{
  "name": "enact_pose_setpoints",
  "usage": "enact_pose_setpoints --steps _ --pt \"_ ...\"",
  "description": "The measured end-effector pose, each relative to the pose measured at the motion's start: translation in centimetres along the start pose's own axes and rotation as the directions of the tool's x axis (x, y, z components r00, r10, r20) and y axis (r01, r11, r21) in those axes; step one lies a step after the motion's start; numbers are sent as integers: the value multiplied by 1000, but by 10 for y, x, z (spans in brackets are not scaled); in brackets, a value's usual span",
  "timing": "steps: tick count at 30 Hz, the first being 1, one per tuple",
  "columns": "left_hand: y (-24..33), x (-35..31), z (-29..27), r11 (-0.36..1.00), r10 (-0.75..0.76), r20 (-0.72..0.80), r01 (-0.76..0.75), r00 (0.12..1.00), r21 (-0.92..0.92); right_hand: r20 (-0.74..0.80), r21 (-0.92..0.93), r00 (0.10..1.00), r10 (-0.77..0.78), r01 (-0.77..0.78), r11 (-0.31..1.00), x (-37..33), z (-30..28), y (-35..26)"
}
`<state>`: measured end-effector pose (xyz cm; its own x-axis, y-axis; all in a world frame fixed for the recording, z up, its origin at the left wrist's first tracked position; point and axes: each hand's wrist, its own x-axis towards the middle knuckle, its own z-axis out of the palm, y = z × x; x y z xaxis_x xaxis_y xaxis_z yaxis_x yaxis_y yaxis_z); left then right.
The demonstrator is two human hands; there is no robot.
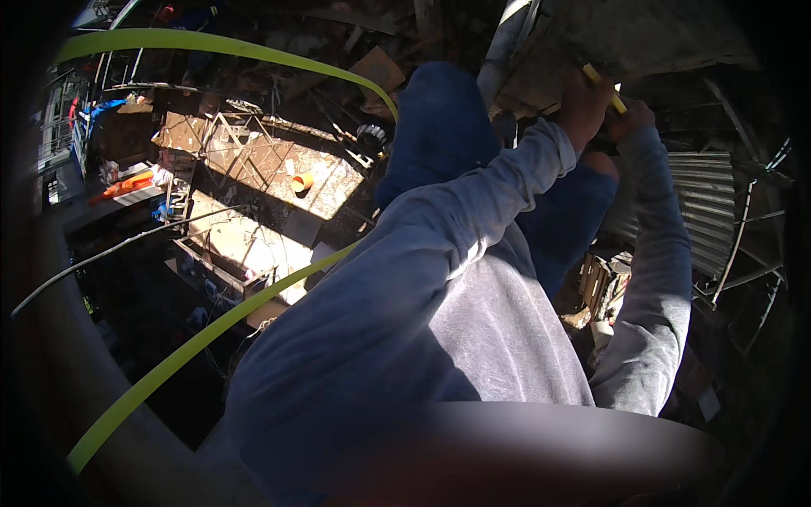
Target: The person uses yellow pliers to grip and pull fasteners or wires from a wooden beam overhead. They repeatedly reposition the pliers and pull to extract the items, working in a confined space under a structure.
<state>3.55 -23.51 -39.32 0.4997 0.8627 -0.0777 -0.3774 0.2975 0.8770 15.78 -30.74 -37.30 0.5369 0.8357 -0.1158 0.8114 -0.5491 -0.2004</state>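
Both my hands are close together at the upper right, in front of a grey, rough surface (629,42). My left hand (583,106) is closed around a slim yellow stick-like thing (618,103), one end of which pokes out above the fingers. Just right of it, my right hand (632,121) is curled at the yellow thing's lower end. Its exact kind is too small and shaded to make out. Grey sleeves cover both arms, and my blue-trousered knees (443,118) are bent below the hands.
A yellow-green band (211,338) curves past my left side. Far below at left lie a sunlit littered floor, an orange bucket-like thing (302,182) and metal frames. A corrugated sheet (697,203) is beside my right arm; a grey pipe (507,51) rises left of my hands.
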Motion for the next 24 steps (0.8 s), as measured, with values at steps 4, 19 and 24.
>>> enact_pose_setpoints --steps 4,19,24 --pt "-5 -39 -43 909 80 40 -90 996 408 237 374 962 138 -221 900 -61 78 -24" --pt "36 -50 -121 885 -272 170 177 947 431 224 970 967 125 -208 -124 -219 60 -110" --pt "53 -29 -96 916 -156 337 8 929 401 68 847 993 100 -4 -531 -219 109 -100"
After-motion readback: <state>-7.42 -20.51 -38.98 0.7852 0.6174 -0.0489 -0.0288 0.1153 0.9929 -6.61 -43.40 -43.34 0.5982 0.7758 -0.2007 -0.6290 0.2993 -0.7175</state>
